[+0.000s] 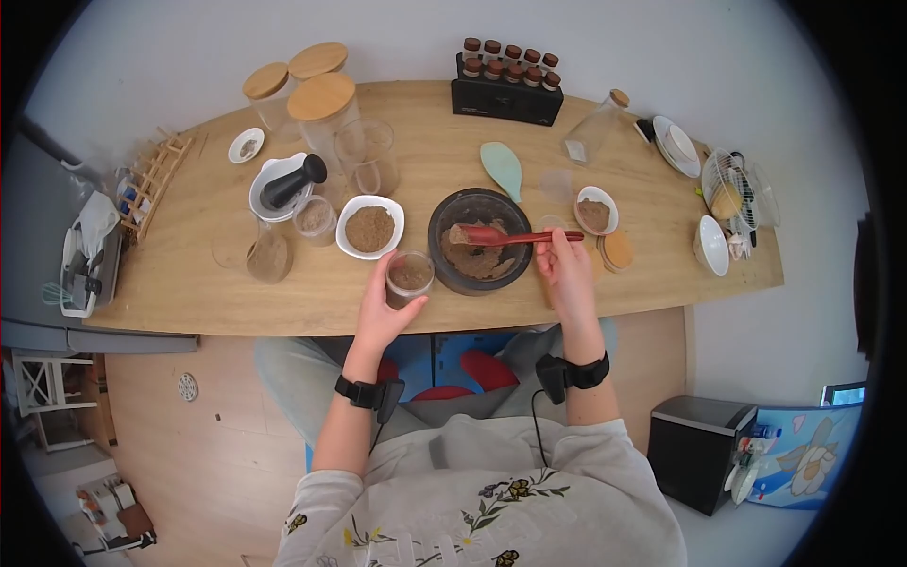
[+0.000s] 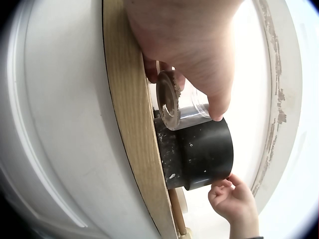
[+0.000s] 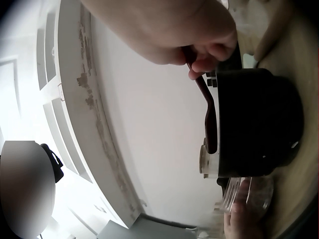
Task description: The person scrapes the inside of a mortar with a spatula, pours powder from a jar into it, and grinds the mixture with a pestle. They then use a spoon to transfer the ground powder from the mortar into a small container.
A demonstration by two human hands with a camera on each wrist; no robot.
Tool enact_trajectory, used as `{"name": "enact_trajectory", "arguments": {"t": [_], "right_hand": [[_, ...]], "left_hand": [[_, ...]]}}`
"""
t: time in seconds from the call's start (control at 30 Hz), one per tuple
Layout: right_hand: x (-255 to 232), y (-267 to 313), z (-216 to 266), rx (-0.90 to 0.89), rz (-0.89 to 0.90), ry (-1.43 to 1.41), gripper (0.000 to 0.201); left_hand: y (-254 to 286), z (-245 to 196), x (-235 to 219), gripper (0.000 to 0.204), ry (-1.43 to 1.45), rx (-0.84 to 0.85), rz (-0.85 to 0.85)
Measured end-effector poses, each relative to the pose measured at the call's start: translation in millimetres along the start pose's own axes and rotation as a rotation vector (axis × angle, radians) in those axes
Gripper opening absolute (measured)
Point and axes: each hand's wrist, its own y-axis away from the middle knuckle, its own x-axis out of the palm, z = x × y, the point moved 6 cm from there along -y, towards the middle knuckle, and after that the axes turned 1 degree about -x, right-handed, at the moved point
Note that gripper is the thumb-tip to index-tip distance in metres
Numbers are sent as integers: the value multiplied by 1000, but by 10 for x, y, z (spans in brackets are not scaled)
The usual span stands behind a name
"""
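Observation:
My left hand [image 1: 380, 304] grips a small clear jar [image 1: 412, 274] with brown powder inside, thumb on one side and fingers on the other. The left wrist view shows the jar [image 2: 192, 113] tilted beside the black bowl [image 2: 207, 154]. In my right hand [image 1: 570, 283] is the handle of a dark red spoon [image 1: 496, 236], pinched between thumb and fingers. The spoon's head carries brown powder and lies over the black bowl [image 1: 437, 255], where more brown powder [image 1: 482, 263] covers the bottom.
A white bowl of brown powder [image 1: 369, 229] stands behind the jar, near a mortar with a dark pestle [image 1: 293, 182]. A pale green spoon rest [image 1: 501, 168] lies behind the black bowl. A smaller powder bowl [image 1: 596, 211] sits to the right, and a spice rack [image 1: 507, 99] at the back.

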Motion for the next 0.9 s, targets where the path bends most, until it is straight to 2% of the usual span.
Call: {"name": "enact_trajectory", "arguments": {"t": [0.13, 0.27, 0.57, 0.67, 0.77, 0.9], "right_hand": [[306, 150, 132, -65, 73, 71, 18], [638, 324, 162, -150, 244, 349, 14], [391, 263, 529, -321, 116, 388, 15], [441, 308, 492, -221, 214, 558, 14], [522, 341, 616, -552, 177, 971, 13], [422, 295, 776, -468, 105, 926, 13]], "left_hand": [[-4, 0, -8, 75, -4, 7, 4], [-10, -10, 5, 75, 36, 10, 3], [-6, -5, -3, 76, -4, 11, 0], [-2, 4, -4, 75, 0, 9, -6], [-2, 4, -6, 75, 1, -3, 4], [-3, 17, -8, 75, -2, -6, 8]]}}
